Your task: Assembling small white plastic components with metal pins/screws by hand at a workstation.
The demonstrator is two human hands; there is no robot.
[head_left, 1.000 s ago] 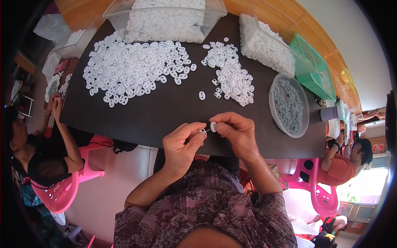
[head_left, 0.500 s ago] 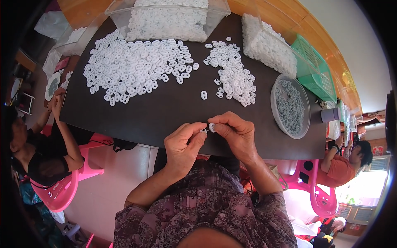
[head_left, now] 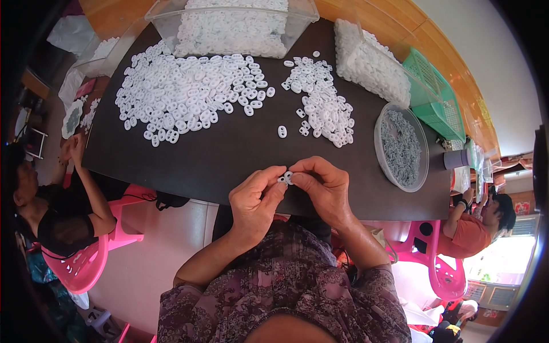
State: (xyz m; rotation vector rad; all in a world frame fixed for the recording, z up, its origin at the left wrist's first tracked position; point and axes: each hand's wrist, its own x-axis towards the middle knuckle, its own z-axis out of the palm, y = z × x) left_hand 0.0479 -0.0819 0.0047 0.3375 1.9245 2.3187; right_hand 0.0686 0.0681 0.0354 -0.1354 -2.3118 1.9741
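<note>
Over the near edge of the dark table, my left hand (head_left: 255, 194) pinches a small white plastic piece (head_left: 281, 179) between thumb and forefinger. Opposite it, my right hand (head_left: 325, 188) grips a white two-holed oval piece (head_left: 289, 178) the same way. The two pieces touch each other; fingertips cover part of both. Beyond my hands, a single white oval piece (head_left: 282, 131) lies alone. A large heap of white two-holed ovals (head_left: 183, 94) spreads to the left, and a smaller pile of white pieces (head_left: 327, 108) lies right of it.
A clear bin of white pieces (head_left: 231, 28) stands at the back, another clear bin (head_left: 372, 63) to its right. Further right are a green basket (head_left: 437, 97) and a round tub of small grey metal parts (head_left: 402, 148). People sit at left (head_left: 68, 200) and right (head_left: 477, 226).
My right hand has shifted slightly left, bringing its oval piece against the one in my left hand. The person at left has moved their hands slightly.
</note>
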